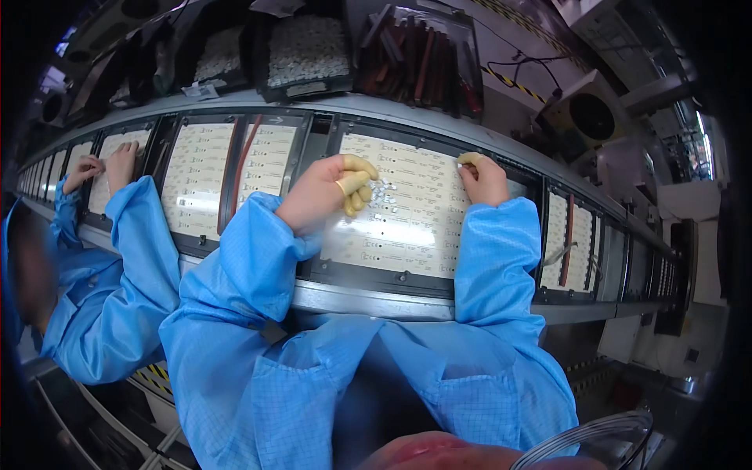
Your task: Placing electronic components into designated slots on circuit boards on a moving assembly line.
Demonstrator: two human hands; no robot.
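Note:
In front of me a cream printed panel (407, 254) lies in a black frame. Over its left part is my left hand (333, 188), its fingers, in yellow finger cots, curled closed; what they hold, if anything, is hidden. Beside those fingertips a loose cluster of small white pieces (382, 193) is scattered on the panel. My right hand (484, 180), also with yellow finger cots, is at the panel's upper right edge. Its thumb and fingertips are pinched together, and anything between them is too small to name.
A metal conveyor rail (368, 301) carries more framed panels (197, 174) to the left and right. Behind it stand a bin of white pieces (307, 51) and a tray of dark reddish bars (415, 59). At left, a co-worker in a blue sleeve (145, 227) handles another panel.

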